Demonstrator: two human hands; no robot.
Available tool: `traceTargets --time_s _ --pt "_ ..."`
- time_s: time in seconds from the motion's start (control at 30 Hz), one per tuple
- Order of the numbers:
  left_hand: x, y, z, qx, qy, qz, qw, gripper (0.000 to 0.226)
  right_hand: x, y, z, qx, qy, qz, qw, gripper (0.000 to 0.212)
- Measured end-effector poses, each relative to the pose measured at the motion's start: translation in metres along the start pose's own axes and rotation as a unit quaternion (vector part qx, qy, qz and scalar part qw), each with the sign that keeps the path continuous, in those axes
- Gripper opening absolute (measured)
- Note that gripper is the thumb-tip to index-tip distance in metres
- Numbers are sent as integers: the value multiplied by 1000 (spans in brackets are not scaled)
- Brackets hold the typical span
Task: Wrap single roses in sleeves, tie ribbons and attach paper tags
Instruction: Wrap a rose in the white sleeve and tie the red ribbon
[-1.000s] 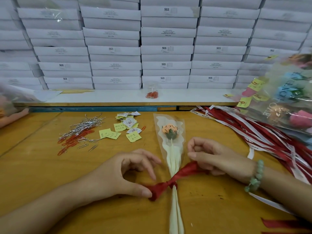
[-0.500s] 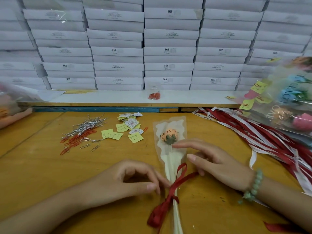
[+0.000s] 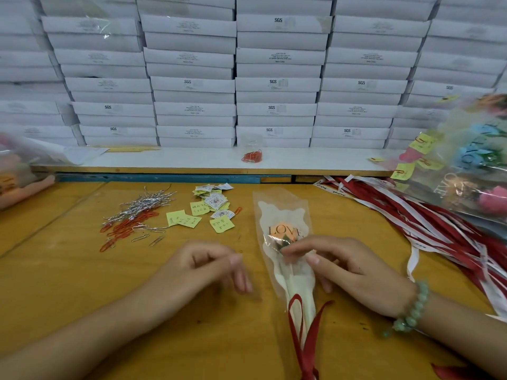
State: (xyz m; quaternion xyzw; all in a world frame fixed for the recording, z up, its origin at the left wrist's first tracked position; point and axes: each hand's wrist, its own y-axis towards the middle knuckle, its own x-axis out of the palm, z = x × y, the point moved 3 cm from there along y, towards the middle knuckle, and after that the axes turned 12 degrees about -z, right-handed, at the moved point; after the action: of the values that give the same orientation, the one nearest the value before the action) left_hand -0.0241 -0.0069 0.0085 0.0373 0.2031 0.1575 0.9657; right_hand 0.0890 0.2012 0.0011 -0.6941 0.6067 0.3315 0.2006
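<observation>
Wooden table [image 3: 82,283]; right hand [image 3: 354,272] fingers [image 3: 301,246] outstretched on the sleeved rose [image 3: 284,231], left hand [image 3: 203,270] loosely curled, empty.

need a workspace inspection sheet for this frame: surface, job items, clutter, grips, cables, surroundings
surface: wooden table; white shelf along its far edge.
job's things: rose in a clear sleeve lies at centre, red ribbon round its stem; yellow tags and paper clips to its left; loose ribbons heaped at right.
clutter: small bag of red clips on the shelf.
grips: left hand apart from the sleeve, fingers curled, blurred, contents unclear; right hand rests its fingers on the sleeve just below the bloom.
cables: nothing seen.
surroundings: stacked white boxes behind; bags of wrapped roses at both sides.
</observation>
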Motion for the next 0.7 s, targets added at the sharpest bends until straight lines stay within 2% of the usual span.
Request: traceTargets --time_s 0.13,0.23,0.33,0.4,0.53,0.7 --pt "-40 -1 -14 -27 29 205 978 34 2 -2 -5 -28 58 -24 998 31" --pt "-71 -6 -27 -57 181 270 944 24 3 -2 -8 -39 142 -56 988 31" --pt "-94 -10 -40 -100 400 231 881 13 7 -1 -9 -29 205 -103 973 33" --pt "-103 -12 -50 -128 456 218 853 16 9 -1 -11 -27 247 -133 960 33" --pt "-108 -11 -61 -176 474 209 837 27 14 -1 -14 -36 303 -194 933 33" --pt "-109 -8 -73 -206 468 135 849 45 17 -1 -17 -54 348 -256 900 34"
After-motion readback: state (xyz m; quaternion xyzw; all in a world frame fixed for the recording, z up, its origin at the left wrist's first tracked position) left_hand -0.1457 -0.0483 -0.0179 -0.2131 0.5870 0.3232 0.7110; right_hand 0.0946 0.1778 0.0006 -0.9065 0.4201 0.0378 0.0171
